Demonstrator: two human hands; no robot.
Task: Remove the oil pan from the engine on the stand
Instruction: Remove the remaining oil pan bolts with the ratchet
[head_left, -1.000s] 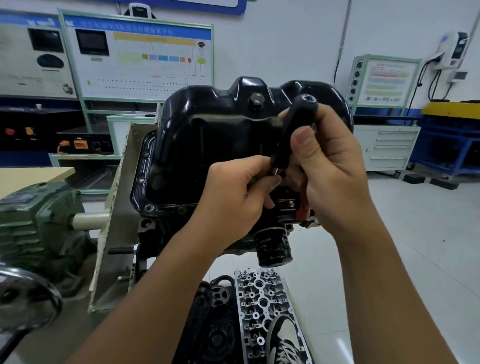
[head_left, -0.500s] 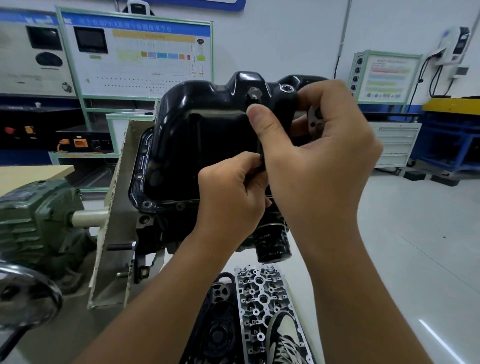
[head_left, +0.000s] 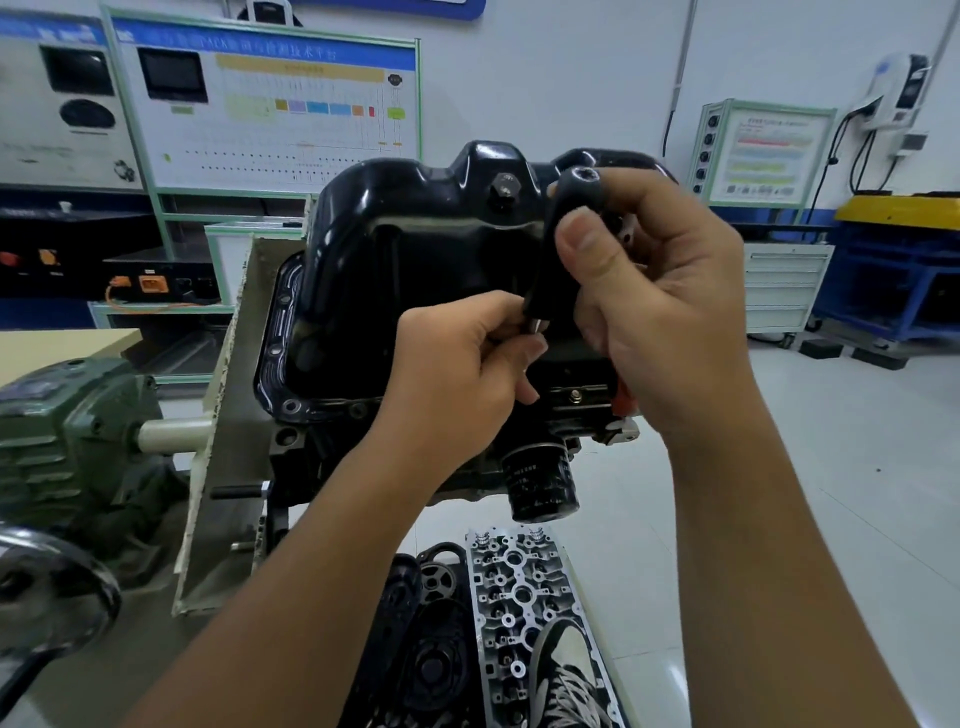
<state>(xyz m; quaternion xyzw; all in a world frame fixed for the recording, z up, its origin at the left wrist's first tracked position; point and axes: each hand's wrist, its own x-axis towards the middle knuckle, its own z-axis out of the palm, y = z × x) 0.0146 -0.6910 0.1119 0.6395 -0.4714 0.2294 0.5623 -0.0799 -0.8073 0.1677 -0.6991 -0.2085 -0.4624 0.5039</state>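
The glossy black oil pan sits on top of the upturned engine held on the stand plate. A drain bolt sticks out near the pan's top. My right hand grips the black handle of a tool in front of the pan's right side. My left hand pinches the tool's metal shaft just below the handle, near the pan's lower flange. The tool's tip is hidden behind my fingers. A flange bolt shows under my hands.
A black oil filter hangs below the engine. A cylinder head and a black cover lie underneath. A green gearbox and handwheel stand at the left. Cabinets and training boards line the back wall.
My right hand has swung the tool handle back and forth: half a second ago it was tipped left over the pan, now it stands more upright at the right again. My left hand kept its pinch.
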